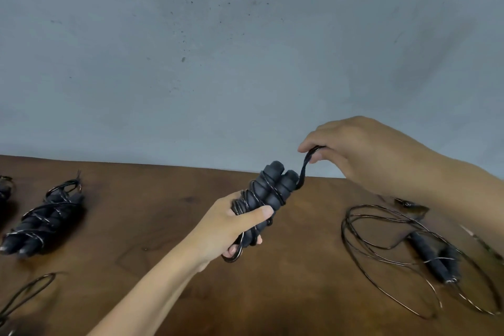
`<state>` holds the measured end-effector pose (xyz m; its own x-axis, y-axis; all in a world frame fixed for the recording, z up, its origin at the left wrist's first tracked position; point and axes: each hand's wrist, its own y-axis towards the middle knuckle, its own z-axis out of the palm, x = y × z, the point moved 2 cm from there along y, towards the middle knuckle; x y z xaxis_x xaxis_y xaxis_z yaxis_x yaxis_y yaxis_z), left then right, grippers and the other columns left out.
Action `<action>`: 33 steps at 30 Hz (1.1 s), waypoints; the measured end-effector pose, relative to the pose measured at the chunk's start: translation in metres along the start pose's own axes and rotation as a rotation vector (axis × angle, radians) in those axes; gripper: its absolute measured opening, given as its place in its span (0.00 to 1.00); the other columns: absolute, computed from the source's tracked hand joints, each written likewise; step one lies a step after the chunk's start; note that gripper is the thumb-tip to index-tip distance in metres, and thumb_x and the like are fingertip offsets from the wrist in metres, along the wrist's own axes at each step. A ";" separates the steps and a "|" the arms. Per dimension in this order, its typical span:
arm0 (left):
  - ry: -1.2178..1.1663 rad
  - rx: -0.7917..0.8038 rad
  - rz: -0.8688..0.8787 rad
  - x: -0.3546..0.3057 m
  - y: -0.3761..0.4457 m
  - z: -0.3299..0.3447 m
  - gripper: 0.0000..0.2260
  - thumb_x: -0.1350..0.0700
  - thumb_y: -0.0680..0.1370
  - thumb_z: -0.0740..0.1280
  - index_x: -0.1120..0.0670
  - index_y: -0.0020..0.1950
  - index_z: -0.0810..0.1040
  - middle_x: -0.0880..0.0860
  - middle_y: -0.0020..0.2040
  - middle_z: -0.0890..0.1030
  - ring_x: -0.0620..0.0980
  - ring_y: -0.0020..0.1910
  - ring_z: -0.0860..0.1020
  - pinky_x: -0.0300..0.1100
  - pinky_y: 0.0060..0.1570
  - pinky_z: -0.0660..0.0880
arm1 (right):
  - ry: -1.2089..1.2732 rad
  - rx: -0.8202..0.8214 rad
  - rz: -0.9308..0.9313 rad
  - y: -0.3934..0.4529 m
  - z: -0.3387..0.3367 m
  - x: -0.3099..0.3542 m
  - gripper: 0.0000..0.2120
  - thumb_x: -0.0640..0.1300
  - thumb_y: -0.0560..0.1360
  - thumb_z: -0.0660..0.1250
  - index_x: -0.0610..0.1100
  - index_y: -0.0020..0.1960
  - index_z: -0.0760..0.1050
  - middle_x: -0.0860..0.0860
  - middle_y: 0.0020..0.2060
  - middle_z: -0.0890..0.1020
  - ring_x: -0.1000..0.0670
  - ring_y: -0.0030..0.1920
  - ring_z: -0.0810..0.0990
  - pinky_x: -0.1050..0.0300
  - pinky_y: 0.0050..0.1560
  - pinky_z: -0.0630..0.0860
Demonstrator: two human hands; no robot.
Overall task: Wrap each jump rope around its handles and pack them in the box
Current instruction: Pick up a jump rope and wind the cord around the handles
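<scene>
My left hand (231, 229) grips a pair of black foam jump rope handles (272, 188) held together and tilted up to the right, with thin black cord wound around them. My right hand (360, 150) is up and to the right of the handles and pinches the end loop of that cord (305, 166), pulled taut from the handle tops. A wrapped jump rope bundle (43, 221) lies on the table at the left. An unwrapped jump rope (433, 256) with loose cord coils lies at the right. No box is in view.
The brown wooden table (152, 213) ends at a grey wall (245, 49) behind. Part of another dark bundle (4, 191) shows at the far left edge. A loose cord loop (30, 292) lies at the lower left.
</scene>
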<state>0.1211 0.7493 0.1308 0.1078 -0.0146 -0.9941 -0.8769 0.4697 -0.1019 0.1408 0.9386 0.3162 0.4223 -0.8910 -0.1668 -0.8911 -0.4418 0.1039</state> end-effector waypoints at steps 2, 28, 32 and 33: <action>0.100 0.012 0.025 -0.004 -0.002 -0.002 0.11 0.50 0.80 0.73 0.54 0.58 0.79 0.49 0.36 0.84 0.44 0.26 0.78 0.36 0.23 0.63 | 0.035 0.018 0.014 0.003 -0.002 0.000 0.09 0.43 0.82 0.66 0.52 0.60 0.80 0.61 0.50 0.82 0.58 0.51 0.76 0.55 0.53 0.74; 1.045 -0.077 0.852 -0.016 -0.032 -0.021 0.23 0.27 0.74 0.67 0.43 0.57 0.78 0.44 0.41 0.77 0.48 0.32 0.73 0.42 0.31 0.73 | 0.948 0.498 -0.094 0.020 0.034 0.023 0.10 0.38 0.67 0.80 0.45 0.45 0.82 0.52 0.42 0.84 0.52 0.46 0.82 0.64 0.49 0.75; 0.993 -0.139 0.950 -0.016 -0.037 -0.022 0.21 0.30 0.76 0.67 0.44 0.59 0.77 0.43 0.42 0.80 0.46 0.32 0.74 0.42 0.30 0.74 | 1.159 0.519 -0.133 0.017 0.056 0.023 0.03 0.39 0.76 0.73 0.45 0.49 0.81 0.33 0.48 0.79 0.47 0.42 0.78 0.59 0.48 0.76; 0.979 -0.148 0.967 -0.017 -0.038 -0.022 0.20 0.31 0.77 0.66 0.44 0.59 0.76 0.43 0.42 0.80 0.45 0.32 0.75 0.42 0.30 0.74 | 1.192 0.524 -0.146 0.016 0.060 0.023 0.03 0.39 0.77 0.72 0.46 0.49 0.81 0.30 0.48 0.76 0.48 0.40 0.76 0.59 0.48 0.75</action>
<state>0.1422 0.7126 0.1503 -0.8812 -0.3763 -0.2861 -0.4613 0.5519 0.6947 0.1264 0.9175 0.2547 0.1661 -0.5028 0.8483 -0.6689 -0.6895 -0.2778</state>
